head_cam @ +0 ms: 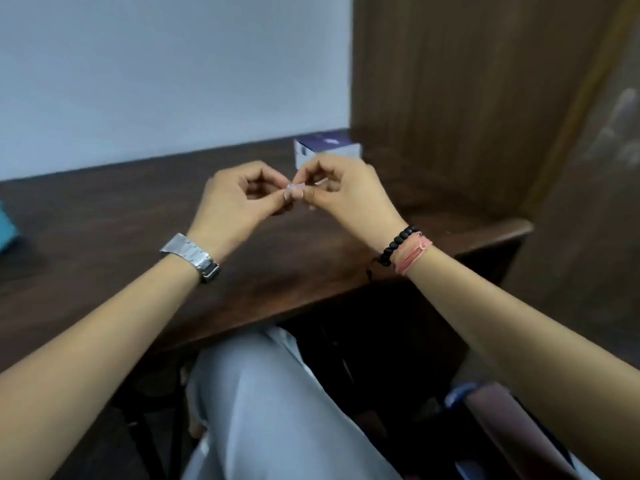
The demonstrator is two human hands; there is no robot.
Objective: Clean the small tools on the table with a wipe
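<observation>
- The table (104,220) is the landmark here. Nearest to the viewer, in front of its front edge, are the person's light-trousered knee (263,403) and two bare forearms, which reach out over the wood.
- Above the middle of the table the left hand (239,199), with a metal watch (190,256) on the wrist, and the right hand (349,192), with a black bead bracelet (396,244) and a pink thread band, meet fingertip to fingertip.
- Both hands pinch one small pale object (296,187), thumb against forefinger, with the other fingers curled. It is held clear of the table. It is too small and blurred to tell a wipe from a tool.
- Judged from the task, this is fine handling of wipe or tool. It goes best with a firm pinch on one side and short strokes or pulls from the other.
- Work low over the table, so that a dropped piece lands on wood rather than in the lap.
- At the table's far right corner, just behind the hands, stands a small purple-and-white box (327,150), perhaps the source of the wipes.
- A teal object (7,230) sits at the table's left edge.
</observation>
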